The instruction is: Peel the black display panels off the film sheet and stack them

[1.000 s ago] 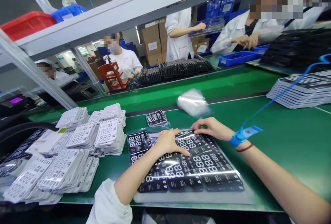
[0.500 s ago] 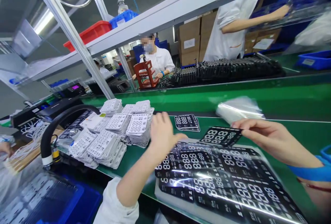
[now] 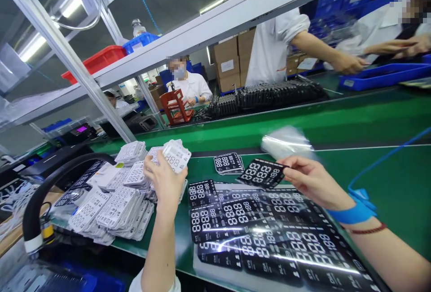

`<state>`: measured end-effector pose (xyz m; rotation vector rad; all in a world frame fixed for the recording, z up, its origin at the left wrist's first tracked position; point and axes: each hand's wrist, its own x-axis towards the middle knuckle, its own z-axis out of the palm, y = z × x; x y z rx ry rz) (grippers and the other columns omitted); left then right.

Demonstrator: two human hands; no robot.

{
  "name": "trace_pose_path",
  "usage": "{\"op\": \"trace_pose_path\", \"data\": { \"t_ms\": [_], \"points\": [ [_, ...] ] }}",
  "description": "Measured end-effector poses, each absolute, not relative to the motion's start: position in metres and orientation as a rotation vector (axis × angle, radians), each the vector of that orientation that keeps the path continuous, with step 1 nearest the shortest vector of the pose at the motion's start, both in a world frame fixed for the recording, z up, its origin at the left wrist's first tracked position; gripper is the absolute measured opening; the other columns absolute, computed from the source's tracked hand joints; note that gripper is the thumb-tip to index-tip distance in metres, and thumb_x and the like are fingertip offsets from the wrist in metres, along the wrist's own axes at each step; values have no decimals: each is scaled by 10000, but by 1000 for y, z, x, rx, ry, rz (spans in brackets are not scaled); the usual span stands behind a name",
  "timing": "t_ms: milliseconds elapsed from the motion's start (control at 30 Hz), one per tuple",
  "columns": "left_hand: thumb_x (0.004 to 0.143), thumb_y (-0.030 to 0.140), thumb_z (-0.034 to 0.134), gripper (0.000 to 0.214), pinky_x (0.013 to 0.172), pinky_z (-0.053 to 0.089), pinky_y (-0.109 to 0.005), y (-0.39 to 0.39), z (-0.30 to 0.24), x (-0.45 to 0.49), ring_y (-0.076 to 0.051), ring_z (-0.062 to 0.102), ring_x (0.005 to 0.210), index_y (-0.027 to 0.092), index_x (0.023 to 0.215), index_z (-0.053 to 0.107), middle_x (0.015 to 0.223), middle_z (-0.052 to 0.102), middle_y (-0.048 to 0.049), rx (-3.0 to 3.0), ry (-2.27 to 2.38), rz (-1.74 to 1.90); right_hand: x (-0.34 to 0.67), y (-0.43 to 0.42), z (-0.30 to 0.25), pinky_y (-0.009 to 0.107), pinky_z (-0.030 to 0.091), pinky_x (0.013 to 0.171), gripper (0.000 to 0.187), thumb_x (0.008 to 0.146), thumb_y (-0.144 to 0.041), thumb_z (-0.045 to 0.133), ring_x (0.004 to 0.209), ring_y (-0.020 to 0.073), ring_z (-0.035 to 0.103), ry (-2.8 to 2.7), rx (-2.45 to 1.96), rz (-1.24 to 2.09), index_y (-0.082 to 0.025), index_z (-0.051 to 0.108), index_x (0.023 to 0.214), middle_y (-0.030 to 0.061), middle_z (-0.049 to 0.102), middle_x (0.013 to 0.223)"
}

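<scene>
My left hand (image 3: 163, 173) is closed around a few white display panels (image 3: 177, 153) with digit cut-outs, over the stacks of white panels (image 3: 126, 209). Between the thumb and fingers of my right hand (image 3: 308, 177) is the edge of a black printed display film (image 3: 261, 173) with clear digits, held tilted. Below it lie glossy sheets of black display films (image 3: 256, 238), overlapping on a pale backing. Beyond, a small pile of black-faced panels (image 3: 228, 163) rests on the green bench.
A crumpled clear plastic bag (image 3: 288, 141) lies behind my right hand. A black flexible hose (image 3: 30, 206) curves past the white stacks on the left. An overhead shelf carries a red bin (image 3: 104, 60). Co-workers sit and stand across the bench, near rows of black parts (image 3: 266, 97).
My left hand has moved left, from open beside the stacks to gripping several white panels lifted at the top. My right hand still holds the black film. The view has shifted right.
</scene>
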<state>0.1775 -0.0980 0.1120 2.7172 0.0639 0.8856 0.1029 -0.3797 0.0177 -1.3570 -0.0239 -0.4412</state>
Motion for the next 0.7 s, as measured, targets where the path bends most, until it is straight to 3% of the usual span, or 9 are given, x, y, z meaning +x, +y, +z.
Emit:
{"op": "trace_pose_path", "data": {
  "t_ms": [167,300,400,467,533,633,700],
  "points": [
    [568,205,783,783,874,422,-442,-148,114,170,-285,521,1006,293,1261,430,1105,528,-70,2166,-638,316,108,-381,13,181,428,447,431,538,-474,829,494,73,471,31,-1144,-391,-190,523,643,-30,526,597],
    [495,132,783,950,794,436,-329,-191,85,183,-208,569,857,295,1326,353,941,610,-11,1613,-561,-196,110,-382,13,157,433,455,430,535,-474,836,504,57,472,42,-1039,-343,-185,549,673,-33,541,617],
    [491,117,695,595,669,435,-288,-214,64,189,-173,564,703,182,1064,547,804,613,-18,1328,-303,-552,111,-376,16,125,427,452,452,514,-409,862,489,36,462,61,-969,-315,-169,491,611,-54,516,575],
    [505,156,592,343,657,448,-318,-222,55,188,-190,567,685,140,847,582,757,615,-51,1256,-255,-680,111,-372,19,119,433,453,499,489,-363,878,471,29,459,83,-922,-309,-166,427,574,-73,489,531],
    [493,190,517,323,727,466,-395,-224,52,185,-243,589,773,119,797,597,786,633,-94,1176,-278,-801,112,-369,19,135,463,480,507,458,-342,889,488,40,496,115,-888,-316,-171,433,600,-75,520,540],
    [512,210,488,529,856,409,-539,-222,51,182,-322,572,969,122,1018,612,944,651,-126,919,-325,-1034,113,-367,18,168,492,524,490,441,-365,887,537,63,550,161,-904,-319,-176,529,716,-48,604,621],
    [563,211,489,649,914,345,-590,-219,51,182,-326,549,1045,196,1210,530,1088,626,-102,757,-354,-1090,113,-367,17,158,474,506,484,449,-389,878,519,52,536,178,-939,-308,-165,556,732,-44,604,618]
  ]
}}
